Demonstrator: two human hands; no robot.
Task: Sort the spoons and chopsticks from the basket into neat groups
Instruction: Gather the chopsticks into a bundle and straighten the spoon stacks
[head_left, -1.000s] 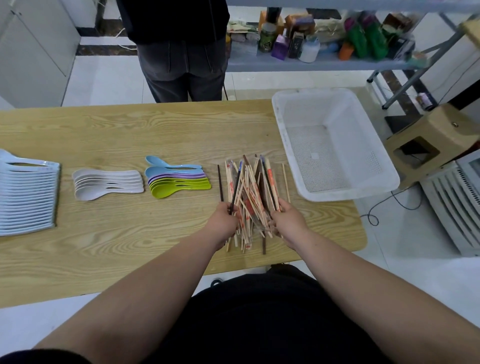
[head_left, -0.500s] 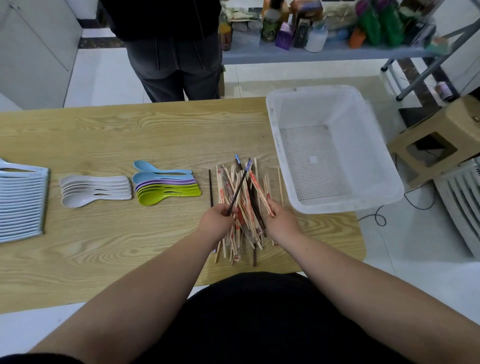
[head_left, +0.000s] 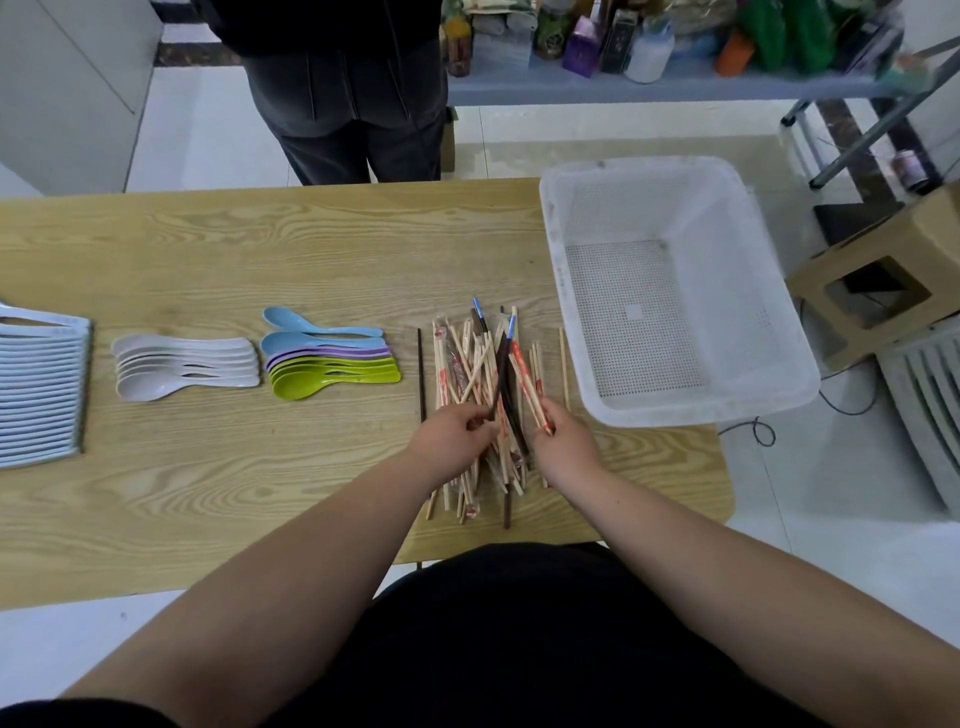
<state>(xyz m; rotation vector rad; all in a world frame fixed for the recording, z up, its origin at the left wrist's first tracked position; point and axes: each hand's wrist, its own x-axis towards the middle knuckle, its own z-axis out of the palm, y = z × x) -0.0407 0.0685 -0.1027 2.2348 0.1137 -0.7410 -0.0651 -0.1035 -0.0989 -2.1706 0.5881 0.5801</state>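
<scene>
Chopstick pile (head_left: 480, 374) left of white basket (head_left: 769, 332). Left hand (head_left: 453, 435) pinches dark chopstick (head_left: 501, 376); right hand (head_left: 563, 441) grips red-printed wrapped chopstick (head_left: 527, 382) over pile.

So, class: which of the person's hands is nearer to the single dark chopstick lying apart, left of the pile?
The left. The left hand sits just right of the near end of the single dark chopstick; the right hand is farther right, across the chopstick pile.
</scene>
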